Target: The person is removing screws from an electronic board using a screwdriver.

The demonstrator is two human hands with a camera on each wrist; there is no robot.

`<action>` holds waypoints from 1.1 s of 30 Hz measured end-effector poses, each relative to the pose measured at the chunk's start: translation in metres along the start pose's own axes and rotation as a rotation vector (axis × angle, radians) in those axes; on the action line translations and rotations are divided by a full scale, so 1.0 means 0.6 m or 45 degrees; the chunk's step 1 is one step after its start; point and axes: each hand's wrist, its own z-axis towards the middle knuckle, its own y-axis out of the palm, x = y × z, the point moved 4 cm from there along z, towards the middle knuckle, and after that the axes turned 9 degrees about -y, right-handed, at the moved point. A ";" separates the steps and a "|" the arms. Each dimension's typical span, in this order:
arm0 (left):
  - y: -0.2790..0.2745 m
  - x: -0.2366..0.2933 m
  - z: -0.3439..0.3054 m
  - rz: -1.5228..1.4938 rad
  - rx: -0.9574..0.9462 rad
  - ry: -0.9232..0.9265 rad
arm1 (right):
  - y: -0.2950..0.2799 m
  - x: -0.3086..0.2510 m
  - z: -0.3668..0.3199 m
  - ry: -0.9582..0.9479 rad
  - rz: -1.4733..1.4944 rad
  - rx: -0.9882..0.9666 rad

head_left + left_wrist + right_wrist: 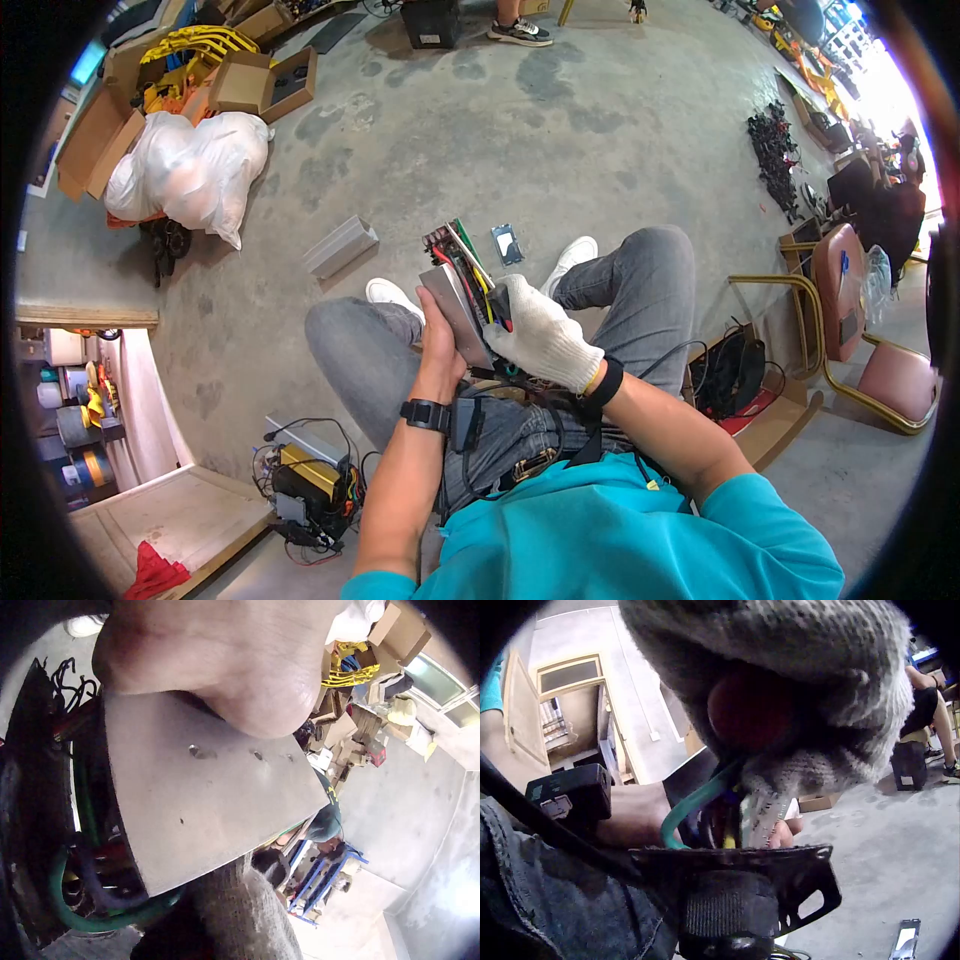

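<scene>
In the head view my bare left hand holds an electronic unit in a grey metal case over my lap. Its open side shows a green circuit board and coloured wires. The left wrist view shows the flat case wall with small holes, the palm against it. My right hand, in a white knitted glove, curls around a tool with a red and black handle at the open side. Its round red end shows inside the glove; its tip is hidden. Below are a green wire and a black end plate with a cable gland.
On the floor ahead lie a grey metal housing and a small dark panel. Left of me sits a wired device with a gold case. A cardboard box and a pink chair stand to the right.
</scene>
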 end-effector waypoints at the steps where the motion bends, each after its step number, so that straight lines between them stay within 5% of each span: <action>1: 0.003 0.003 -0.003 -0.014 -0.025 0.004 | -0.001 -0.002 0.001 -0.097 0.047 0.065; 15: 0.024 0.009 -0.015 0.100 0.062 0.000 | 0.009 -0.013 -0.013 -0.013 0.109 0.136; 20: -0.007 0.007 -0.005 0.346 0.355 -0.059 | 0.008 -0.010 -0.007 0.149 0.063 0.120; 24: 0.019 0.011 -0.020 0.308 -0.036 0.038 | 0.015 0.012 -0.005 0.124 0.037 0.206; 27: 0.022 -0.001 -0.021 0.740 0.118 0.105 | 0.019 0.026 -0.009 0.103 0.040 0.194; 33: 0.011 -0.003 -0.006 0.752 0.107 0.060 | 0.028 0.025 -0.010 0.039 0.075 0.220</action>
